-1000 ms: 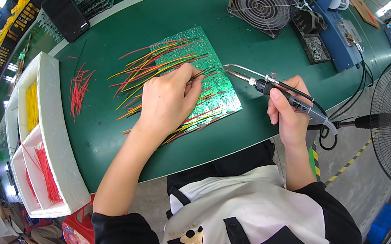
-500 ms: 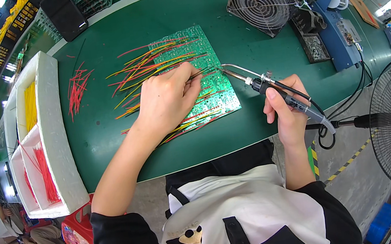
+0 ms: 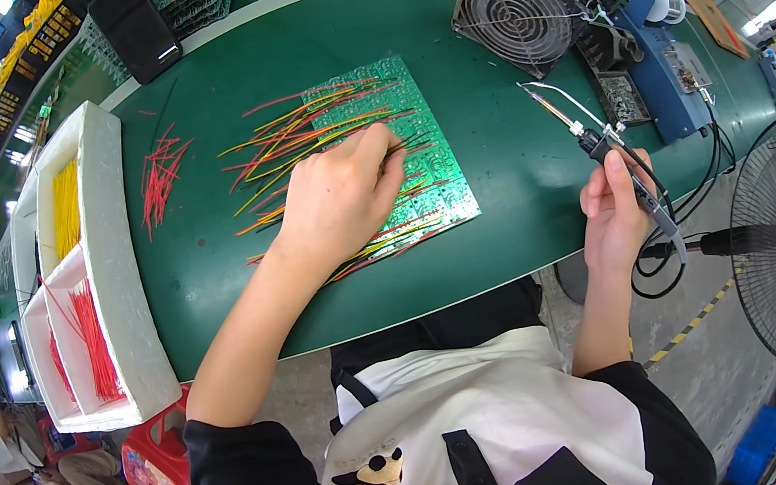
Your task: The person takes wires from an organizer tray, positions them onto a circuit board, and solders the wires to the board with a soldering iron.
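Note:
My left hand (image 3: 337, 196) rests over the green circuit board panel (image 3: 426, 116), its thumb and fingers pinched together. Dark wire ends (image 3: 415, 144) stick out past the fingertips toward the board; the grip itself is partly hidden. Red, yellow and black wires (image 3: 278, 145) fan leftward off the panel. To the right, my right hand (image 3: 617, 218) is closed round the handle of a soldering iron (image 3: 606, 145) with a thin curved feed tube beside its tip. That tip points up and left, in the air away from the panel.
Left of the panel lies a pile of red wires (image 3: 164, 181). A white foam box (image 3: 127, 271) of yellow and red wires stands at the left edge. Toward the back right are a fan (image 3: 514, 8) and a blue solder feeder (image 3: 667, 80). A phone (image 3: 138, 34) lies back left.
My right hand has moved right with the soldering iron, lifting its tip away from the panel's right edge. My left hand stays pinched over the board.

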Available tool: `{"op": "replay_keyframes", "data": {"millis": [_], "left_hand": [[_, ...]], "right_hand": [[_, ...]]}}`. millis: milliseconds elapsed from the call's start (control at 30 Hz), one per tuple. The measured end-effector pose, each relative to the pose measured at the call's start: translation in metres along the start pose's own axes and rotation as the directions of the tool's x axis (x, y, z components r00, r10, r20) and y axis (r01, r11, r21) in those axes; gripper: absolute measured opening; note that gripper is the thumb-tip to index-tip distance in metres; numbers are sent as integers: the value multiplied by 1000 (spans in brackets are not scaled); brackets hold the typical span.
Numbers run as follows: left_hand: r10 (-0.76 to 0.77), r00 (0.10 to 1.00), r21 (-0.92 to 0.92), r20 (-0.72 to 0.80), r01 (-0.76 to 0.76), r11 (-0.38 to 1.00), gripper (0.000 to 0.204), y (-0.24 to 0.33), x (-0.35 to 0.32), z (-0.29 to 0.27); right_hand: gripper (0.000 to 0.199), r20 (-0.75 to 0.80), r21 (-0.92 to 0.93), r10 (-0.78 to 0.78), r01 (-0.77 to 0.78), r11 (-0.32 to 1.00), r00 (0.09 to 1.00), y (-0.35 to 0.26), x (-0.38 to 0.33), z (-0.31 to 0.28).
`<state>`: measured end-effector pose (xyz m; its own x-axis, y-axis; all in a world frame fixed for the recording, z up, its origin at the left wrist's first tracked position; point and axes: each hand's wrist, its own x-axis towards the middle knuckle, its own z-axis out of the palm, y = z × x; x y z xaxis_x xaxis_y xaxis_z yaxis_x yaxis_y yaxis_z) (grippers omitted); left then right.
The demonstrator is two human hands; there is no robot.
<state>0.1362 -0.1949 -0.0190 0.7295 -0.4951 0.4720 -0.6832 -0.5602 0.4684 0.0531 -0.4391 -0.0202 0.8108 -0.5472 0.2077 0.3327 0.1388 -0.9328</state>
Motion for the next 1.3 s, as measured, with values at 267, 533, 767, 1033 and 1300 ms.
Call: {"op": "replay_keyframes", "data": {"millis": [267, 533, 767, 1033, 1300], "left_hand": [[306, 943, 457, -133, -216, 863, 12, 1, 4, -19], [242, 965, 268, 103, -261, 927, 18, 32, -25, 11], [221, 975, 297, 22, -217, 930, 19, 24, -12, 17], [127, 984, 280, -123, -89, 956, 16, 13, 0, 16], [-76, 989, 12, -124, 78, 997, 6, 13, 10, 0]], "right_hand": [[10, -161, 121, -13, 32, 992, 987, 2, 5, -1], [10, -117, 20, -33, 35, 999, 993, 5, 2, 1], [14, -72, 8, -16, 16, 1000, 997, 6, 8, 0], [16, -47, 15, -20, 20, 1000, 999, 6, 6, 0], [16, -43, -6, -36, 35, 999, 998, 6, 5, -1]]}}
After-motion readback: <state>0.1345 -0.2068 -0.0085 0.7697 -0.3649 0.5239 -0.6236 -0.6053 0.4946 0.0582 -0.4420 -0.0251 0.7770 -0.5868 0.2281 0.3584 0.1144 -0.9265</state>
